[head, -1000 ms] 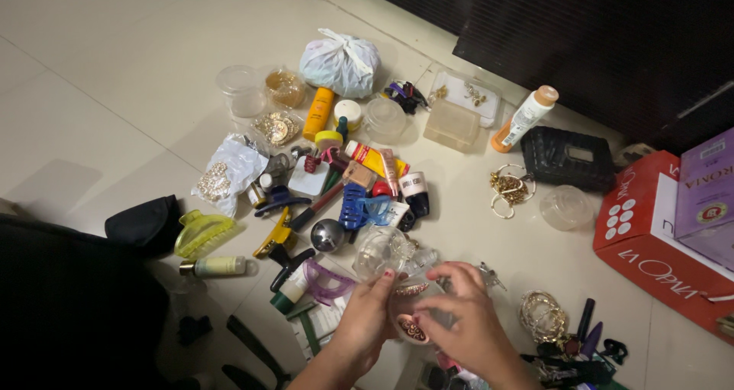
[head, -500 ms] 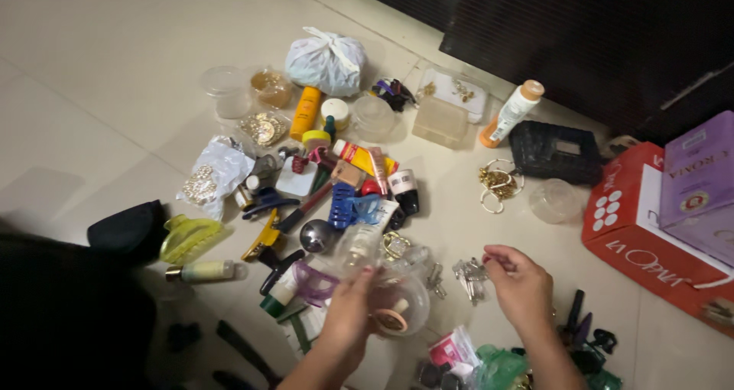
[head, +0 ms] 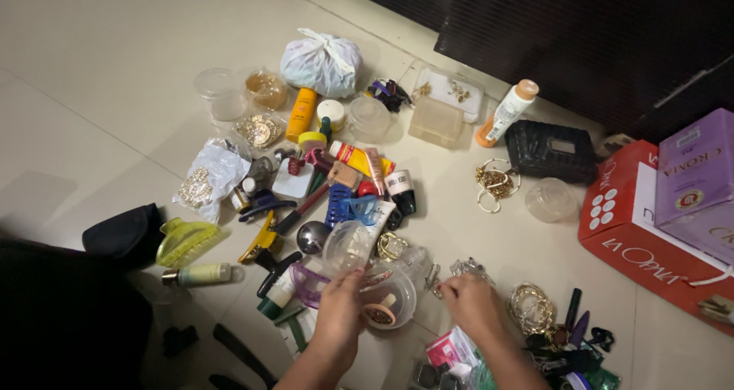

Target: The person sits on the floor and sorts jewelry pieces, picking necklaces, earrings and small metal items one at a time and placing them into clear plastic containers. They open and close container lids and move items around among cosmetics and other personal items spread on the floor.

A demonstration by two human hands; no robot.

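The left hand (head: pixel 336 313) is wrapped around the near edge of a small clear bowl (head: pixel 391 297) on the floor, steadying it; something round and brownish lies inside. Just right of the bowl, the right hand (head: pixel 470 306) is pinched narrow over a little heap of silvery clips (head: pixel 468 268), though I cannot tell whether it has one. It looks like the picking-up step of sorting small bits into the bowl. A neat pinch and a short carry left over the rim would be needed. Gold bangles (head: pixel 531 307) lie further right of the bowl.
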